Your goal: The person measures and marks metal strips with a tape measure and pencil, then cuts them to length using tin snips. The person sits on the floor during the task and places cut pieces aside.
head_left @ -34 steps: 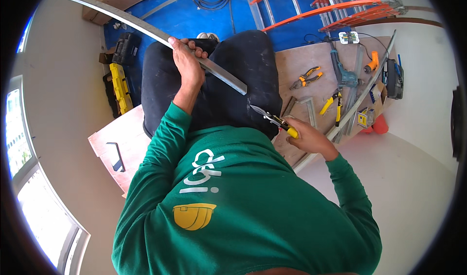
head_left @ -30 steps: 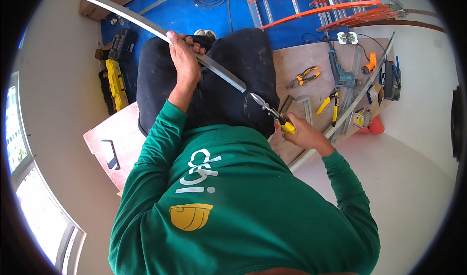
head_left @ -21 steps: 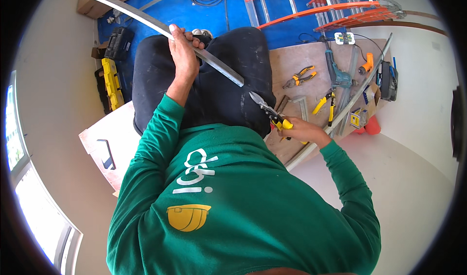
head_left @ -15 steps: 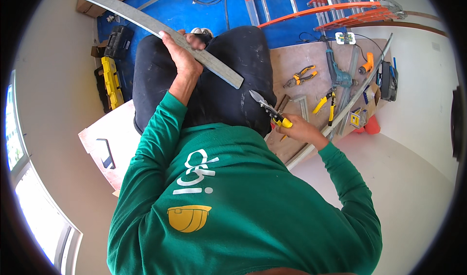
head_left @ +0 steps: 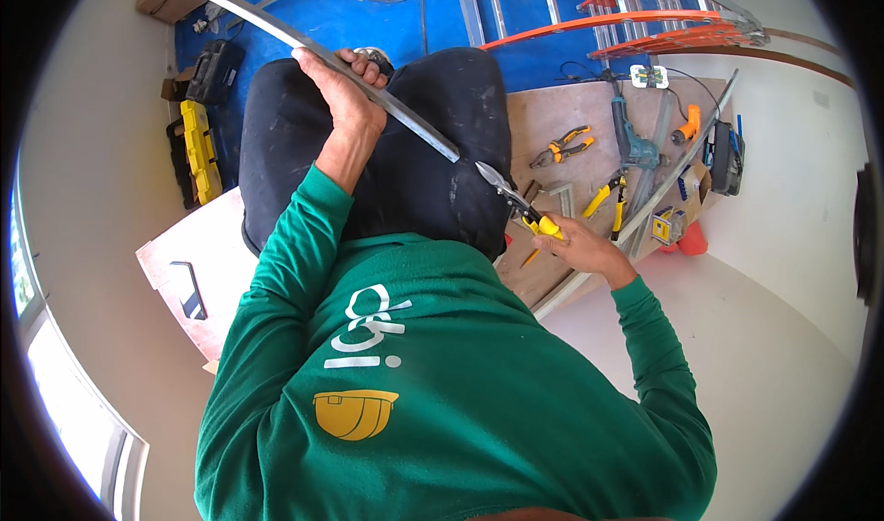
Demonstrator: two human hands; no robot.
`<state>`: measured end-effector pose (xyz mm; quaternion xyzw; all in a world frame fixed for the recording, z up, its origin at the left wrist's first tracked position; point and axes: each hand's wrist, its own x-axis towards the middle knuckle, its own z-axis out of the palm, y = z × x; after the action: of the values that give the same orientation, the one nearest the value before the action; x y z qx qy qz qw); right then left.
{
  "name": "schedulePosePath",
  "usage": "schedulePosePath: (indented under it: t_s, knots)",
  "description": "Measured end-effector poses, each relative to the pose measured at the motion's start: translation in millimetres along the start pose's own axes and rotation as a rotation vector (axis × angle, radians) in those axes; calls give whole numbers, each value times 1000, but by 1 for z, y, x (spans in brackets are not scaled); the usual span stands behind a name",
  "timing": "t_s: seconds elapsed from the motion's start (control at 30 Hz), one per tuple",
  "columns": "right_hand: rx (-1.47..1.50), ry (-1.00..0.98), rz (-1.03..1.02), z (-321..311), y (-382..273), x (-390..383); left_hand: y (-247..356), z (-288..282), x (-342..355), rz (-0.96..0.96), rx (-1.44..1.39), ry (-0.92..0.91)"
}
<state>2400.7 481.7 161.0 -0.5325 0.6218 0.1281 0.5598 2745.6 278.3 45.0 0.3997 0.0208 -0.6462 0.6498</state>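
Note:
My left hand point(head_left: 344, 93) is wrapped round a long metal profile point(head_left: 405, 116), which slants from the far left down to its cut end above my lap. With its narrow edge turned up, the profile looks thin here. My right hand point(head_left: 580, 245) grips the yellow handles of a pair of tin snips point(head_left: 512, 196). The snips' silver blades point up and left, a short gap away from the profile's end. Whether the blades are fully closed is hard to make out.
On the board point(head_left: 543, 116) to my right lie pliers point(head_left: 563, 147), yellow-handled snips point(head_left: 608, 199), a teal power tool point(head_left: 633, 139), an orange tool point(head_left: 687, 125) and a long metal strip point(head_left: 686, 166). An orange ladder point(head_left: 599, 28) lies beyond. A phone-like dark object point(head_left: 189, 291) rests at left.
My left hand has rolled the metal profile from its broad face to its narrow edge, fingers now curled round it. The snips have shifted slightly, staying close to its end.

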Motion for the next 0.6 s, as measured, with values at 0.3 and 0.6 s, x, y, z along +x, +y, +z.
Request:
schedulePosePath:
  t_s: [0.3,0.6]
  knots:
    - [-142,104,-147,-5,-10,11,7,10,-4,-19,-20,-20]
    - [-97,144,-254,-1,-6,13,17,26,-19,-3,2,-44]
